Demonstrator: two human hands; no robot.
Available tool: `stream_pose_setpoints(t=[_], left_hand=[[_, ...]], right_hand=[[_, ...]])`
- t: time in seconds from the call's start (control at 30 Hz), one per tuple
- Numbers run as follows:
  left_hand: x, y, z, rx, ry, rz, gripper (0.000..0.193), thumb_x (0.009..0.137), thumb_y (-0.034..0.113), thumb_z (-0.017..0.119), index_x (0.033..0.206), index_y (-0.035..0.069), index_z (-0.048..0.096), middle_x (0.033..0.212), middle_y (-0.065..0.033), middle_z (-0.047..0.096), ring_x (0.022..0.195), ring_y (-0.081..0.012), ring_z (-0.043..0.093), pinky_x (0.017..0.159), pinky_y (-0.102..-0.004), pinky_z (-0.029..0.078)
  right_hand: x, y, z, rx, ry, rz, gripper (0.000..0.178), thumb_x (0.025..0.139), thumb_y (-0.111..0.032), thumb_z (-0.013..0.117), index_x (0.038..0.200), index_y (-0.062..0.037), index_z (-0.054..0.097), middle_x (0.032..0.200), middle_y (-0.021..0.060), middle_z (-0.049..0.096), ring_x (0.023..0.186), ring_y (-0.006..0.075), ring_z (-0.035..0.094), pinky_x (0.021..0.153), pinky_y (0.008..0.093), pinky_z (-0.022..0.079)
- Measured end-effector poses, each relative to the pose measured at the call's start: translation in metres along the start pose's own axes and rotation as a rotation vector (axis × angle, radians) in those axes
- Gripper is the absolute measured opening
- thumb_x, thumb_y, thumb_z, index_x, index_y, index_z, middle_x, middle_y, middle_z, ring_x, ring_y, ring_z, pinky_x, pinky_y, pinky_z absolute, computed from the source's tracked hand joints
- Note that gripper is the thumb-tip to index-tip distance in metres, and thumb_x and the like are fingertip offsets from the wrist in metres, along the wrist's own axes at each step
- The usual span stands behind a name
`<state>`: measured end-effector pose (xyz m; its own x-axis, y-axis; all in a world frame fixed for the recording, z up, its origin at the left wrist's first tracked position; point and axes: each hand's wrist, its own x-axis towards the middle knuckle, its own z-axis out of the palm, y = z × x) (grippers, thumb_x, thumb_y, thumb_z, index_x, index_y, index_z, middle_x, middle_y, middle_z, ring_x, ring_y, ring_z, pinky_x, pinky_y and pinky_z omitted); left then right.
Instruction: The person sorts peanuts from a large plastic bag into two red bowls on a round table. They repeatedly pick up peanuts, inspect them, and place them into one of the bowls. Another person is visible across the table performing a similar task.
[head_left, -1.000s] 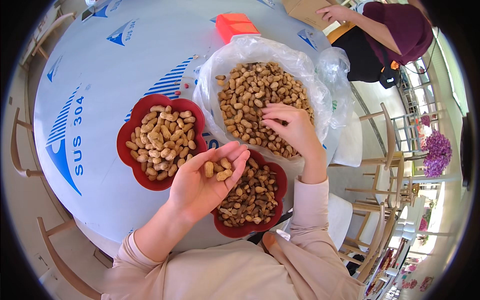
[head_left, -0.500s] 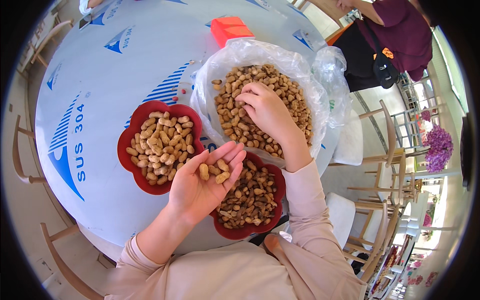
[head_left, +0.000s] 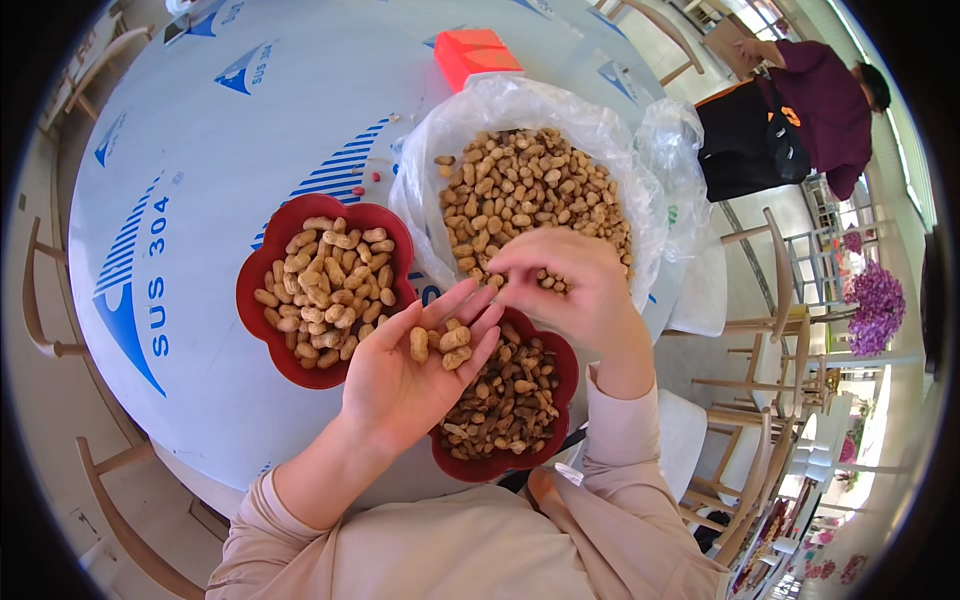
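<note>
My left hand is palm up with fingers extended, and a few unshelled peanuts rest on it. It hangs between two red scalloped bowls. Pale peanuts fill the left bowl; smaller, darker ones lie in the nearer right bowl, partly covered by my hands. My right hand is over the near edge of an open clear plastic bag heaped with peanuts. Its thumb and fingers curl close to my left fingertips. Motion blurs them, and whether they grip a peanut is unclear.
A red box stands behind the bag. Crumpled clear plastic lies to the bag's right. Small reddish kernels are scattered left of it. Wooden chairs surround the round table. Another person stands at the far right.
My right hand has come back from the middle of the peanut heap to beside my left fingertips. The peanuts on my left palm have shifted. The other person has moved farther right.
</note>
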<state>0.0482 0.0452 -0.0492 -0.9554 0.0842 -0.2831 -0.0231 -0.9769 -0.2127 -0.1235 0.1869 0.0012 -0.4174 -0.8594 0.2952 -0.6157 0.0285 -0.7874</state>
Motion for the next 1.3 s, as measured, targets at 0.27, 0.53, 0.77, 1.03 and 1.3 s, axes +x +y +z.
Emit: stream_pose_setpoints(t=[0.27,0.53,0.77,1.03,1.3], left_hand=[[0.000,0.002,0.001,-0.084,0.019,-0.004,0.045,0.111,0.020,0.033,0.148,-0.005,0.044,0.157,-0.0209,0.041,0.144,-0.0320,0.044,0.119,-0.0449,0.040],[0.002,0.002,0.000,-0.023,0.006,0.006,0.044,0.110,0.020,0.035,0.147,-0.003,0.046,0.157,-0.0196,0.042,0.142,-0.0320,0.045,0.118,-0.0452,0.041],[0.001,0.003,0.000,0.002,0.003,0.020,0.044,0.110,0.020,0.036,0.146,-0.003,0.047,0.155,-0.0198,0.044,0.140,-0.0322,0.046,0.118,-0.0458,0.039],[0.000,0.001,0.003,-0.046,0.018,-0.028,0.043,0.110,0.020,0.036,0.146,-0.002,0.045,0.153,-0.0205,0.046,0.139,-0.0322,0.048,0.117,-0.0472,0.041],[-0.005,0.011,0.001,-0.231,0.011,-0.052,0.041,0.111,0.022,0.037,0.146,0.000,0.044,0.148,-0.0200,0.049,0.135,-0.0315,0.052,0.112,-0.0460,0.047]], right_hand=[[0.006,0.067,-0.016,-0.526,0.203,0.209,0.010,0.089,-0.004,0.070,0.098,-0.0027,0.073,0.094,0.0116,0.068,0.082,0.0294,0.067,0.077,0.0370,0.054],[0.006,0.081,0.006,-0.684,0.162,0.203,0.012,0.083,-0.009,0.077,0.093,-0.0041,0.073,0.095,0.0082,0.062,0.095,0.0295,0.064,0.082,0.0394,0.054],[0.004,0.020,0.003,-0.127,0.150,0.074,0.018,0.083,-0.005,0.081,0.098,-0.0035,0.070,0.096,0.0044,0.070,0.078,0.0135,0.061,0.071,0.0275,0.050],[0.011,0.038,-0.020,-0.323,0.472,0.064,0.015,0.092,0.000,0.070,0.107,-0.0037,0.072,0.098,0.0078,0.071,0.076,0.0153,0.063,0.069,0.0289,0.051],[0.007,0.080,-0.030,-0.500,0.674,0.223,0.015,0.095,0.000,0.066,0.108,-0.0025,0.071,0.099,0.0114,0.070,0.077,0.0197,0.065,0.069,0.0308,0.052]])
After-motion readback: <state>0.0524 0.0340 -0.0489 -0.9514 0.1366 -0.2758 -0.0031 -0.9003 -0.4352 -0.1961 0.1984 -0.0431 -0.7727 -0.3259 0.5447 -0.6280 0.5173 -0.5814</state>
